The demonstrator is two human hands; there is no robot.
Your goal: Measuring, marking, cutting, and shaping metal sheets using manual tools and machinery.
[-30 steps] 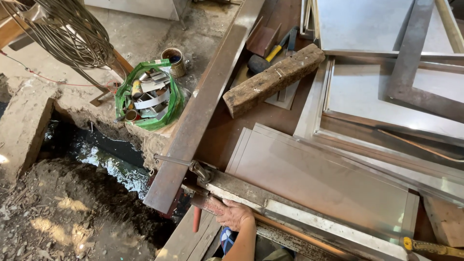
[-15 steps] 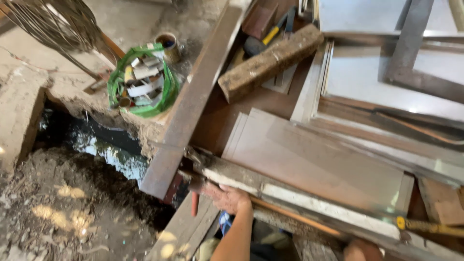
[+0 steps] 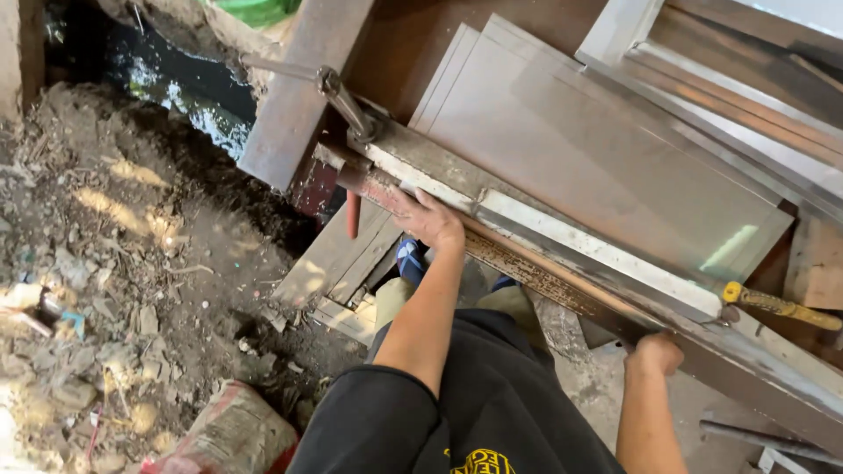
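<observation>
Bending bar (image 3: 544, 290) of the hand sheet-metal folder sits right in front of me, running from upper left down to lower right along the front edge of the bench, rusty on its face, w/ the paler clamp strip (image 3: 597, 250) lying just above it. My left hand (image 3: 428, 219) is pressed down on the bar's left end, fingers spread over the top, gripping the rusty edge rather than closed round anything. My right hand (image 3: 654, 354) is further down the same bar, curled under its lower edge; looks like a closed grip on the bar but the fingers are hidden, so can't tell how tight.

Grey metal sheet (image 3: 606, 167) lies flat behind the clamp strip, its near edge tucked under it. Crank handle (image 3: 347, 101) of the clamp stands at the left end, just beyond my left hand. Yellow tool handle (image 3: 777, 305) pokes out at the right end, near my right hand but not touching it.

To do this well, I reckon: keep both hands well apart as they are, lift evenly so the fold stays straight, keep fingers clear of the gap btw bar and strip, feet back from the timber below
</observation>
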